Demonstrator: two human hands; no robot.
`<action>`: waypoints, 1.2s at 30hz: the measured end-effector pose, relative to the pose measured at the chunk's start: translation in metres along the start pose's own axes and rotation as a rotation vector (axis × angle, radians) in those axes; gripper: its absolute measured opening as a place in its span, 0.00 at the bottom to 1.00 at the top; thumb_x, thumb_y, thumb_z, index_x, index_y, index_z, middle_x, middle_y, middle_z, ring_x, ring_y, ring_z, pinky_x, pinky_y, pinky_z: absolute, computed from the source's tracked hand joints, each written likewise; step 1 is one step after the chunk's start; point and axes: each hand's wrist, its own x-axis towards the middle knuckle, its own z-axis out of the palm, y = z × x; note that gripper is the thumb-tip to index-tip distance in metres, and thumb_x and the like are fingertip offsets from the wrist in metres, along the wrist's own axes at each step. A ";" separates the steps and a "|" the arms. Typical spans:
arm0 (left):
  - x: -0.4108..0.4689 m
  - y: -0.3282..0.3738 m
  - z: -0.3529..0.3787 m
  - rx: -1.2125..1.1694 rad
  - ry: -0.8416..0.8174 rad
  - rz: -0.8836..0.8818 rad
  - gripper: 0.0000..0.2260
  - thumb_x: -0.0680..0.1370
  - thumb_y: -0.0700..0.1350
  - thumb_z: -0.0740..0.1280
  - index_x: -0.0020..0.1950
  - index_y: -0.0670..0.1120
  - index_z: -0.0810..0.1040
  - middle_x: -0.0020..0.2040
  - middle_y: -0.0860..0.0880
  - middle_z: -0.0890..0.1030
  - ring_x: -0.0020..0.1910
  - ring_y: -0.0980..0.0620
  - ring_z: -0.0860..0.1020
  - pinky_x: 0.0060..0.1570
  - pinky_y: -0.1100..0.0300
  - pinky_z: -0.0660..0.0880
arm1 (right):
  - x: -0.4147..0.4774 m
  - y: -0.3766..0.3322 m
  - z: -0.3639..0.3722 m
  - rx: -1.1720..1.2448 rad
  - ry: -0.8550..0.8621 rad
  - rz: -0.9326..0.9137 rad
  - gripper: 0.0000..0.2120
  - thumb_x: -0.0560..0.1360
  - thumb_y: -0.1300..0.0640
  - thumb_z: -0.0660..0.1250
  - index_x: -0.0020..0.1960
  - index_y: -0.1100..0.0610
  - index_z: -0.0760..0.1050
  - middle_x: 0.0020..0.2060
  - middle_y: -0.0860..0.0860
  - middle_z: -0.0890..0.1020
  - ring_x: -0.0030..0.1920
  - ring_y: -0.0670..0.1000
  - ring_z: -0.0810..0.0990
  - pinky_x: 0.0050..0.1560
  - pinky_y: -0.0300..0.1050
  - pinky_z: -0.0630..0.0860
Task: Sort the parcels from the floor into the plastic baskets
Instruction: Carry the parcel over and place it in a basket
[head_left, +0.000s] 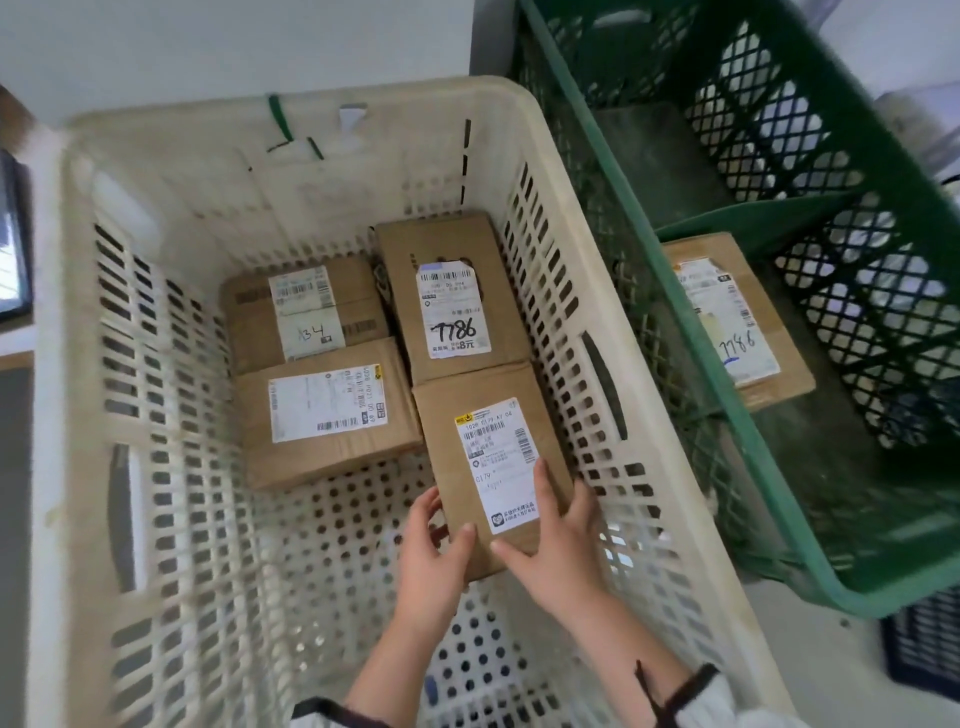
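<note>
Cardboard is what we are dealing with here: a small brown parcel (488, 452) with a white shipping label across its top, sitting low in the cream basket (311, 111) against the right wall. Its far end butts up to the parcel marked 7786 (452, 296). We cannot tell whether its underside is fully down on the perforated floor.

Our left hand (434, 556) grips the near left corner and our right hand (558, 551) the near right one. The fingers (545, 478) are pinching the box, thumbs laid on top at the near end and the rest curled along the side edges.

We judge it light, since two hands at one end manage it without strain showing. The walls look stiff and square, so it should slide rather than sag. The label is glossy and likely slick, so we would take hold on bare card, at the edges and corners, not on the paper. Nothing tells us whether the contents are fragile, so we would set it down gently rather than drop it.

Two more parcels (327, 410) lie to the left in the same basket. The green basket (893, 587) beside it holds a lone parcel (737, 322).
</note>
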 end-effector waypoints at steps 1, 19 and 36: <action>0.002 -0.002 0.001 0.002 0.002 -0.004 0.22 0.76 0.38 0.66 0.68 0.49 0.68 0.60 0.57 0.74 0.55 0.61 0.75 0.50 0.62 0.74 | 0.004 0.002 0.002 0.016 -0.008 0.005 0.49 0.70 0.38 0.68 0.71 0.33 0.31 0.70 0.44 0.34 0.74 0.61 0.38 0.72 0.57 0.54; 0.020 -0.010 -0.002 0.037 -0.022 -0.072 0.23 0.74 0.41 0.71 0.63 0.58 0.67 0.58 0.58 0.73 0.60 0.47 0.76 0.54 0.40 0.76 | 0.026 0.005 0.009 -0.154 0.007 0.043 0.51 0.67 0.41 0.73 0.75 0.38 0.40 0.74 0.52 0.43 0.74 0.60 0.53 0.69 0.54 0.62; -0.027 0.093 -0.039 1.037 -0.115 0.146 0.32 0.78 0.49 0.63 0.77 0.51 0.51 0.77 0.48 0.57 0.73 0.43 0.59 0.68 0.48 0.64 | -0.046 -0.086 -0.092 -0.688 0.000 -0.174 0.40 0.72 0.56 0.71 0.75 0.53 0.51 0.71 0.55 0.59 0.66 0.58 0.65 0.58 0.51 0.73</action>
